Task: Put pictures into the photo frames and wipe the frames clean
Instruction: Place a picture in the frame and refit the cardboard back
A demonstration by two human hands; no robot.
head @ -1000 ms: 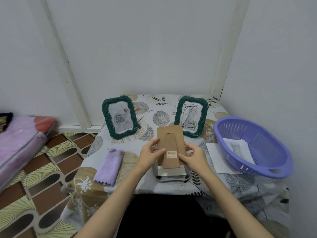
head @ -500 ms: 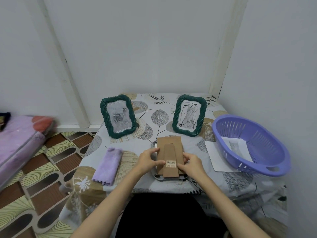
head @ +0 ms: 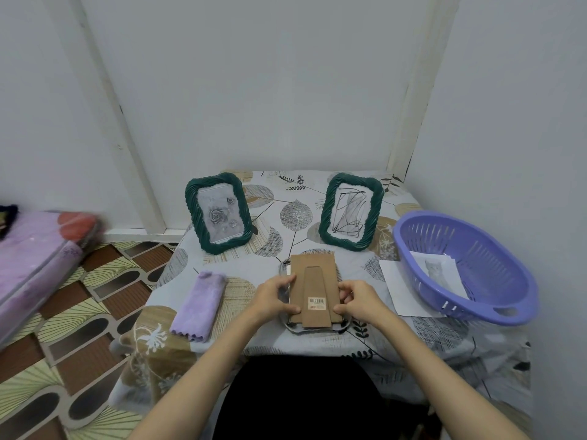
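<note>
Pale grey walls (head: 286, 74), patterned brown floor (head: 79, 312), leaf-print tablecloth (head: 295, 214).

Matt brown cardboard backing (head: 313, 281), fuzzy lilac cloth (head: 198, 301), glossy purple plastic basket (head: 514, 274)

A single head-worn wide-angle view looks forward and down from the near edge of the table (head: 317, 342), close above it, facing the wall corner at 12 o'clock; floor (head: 79, 328) at 9 o'clock.

Home room: mattress (head: 35, 258), patterned floor mat (head: 95, 309).
</note>
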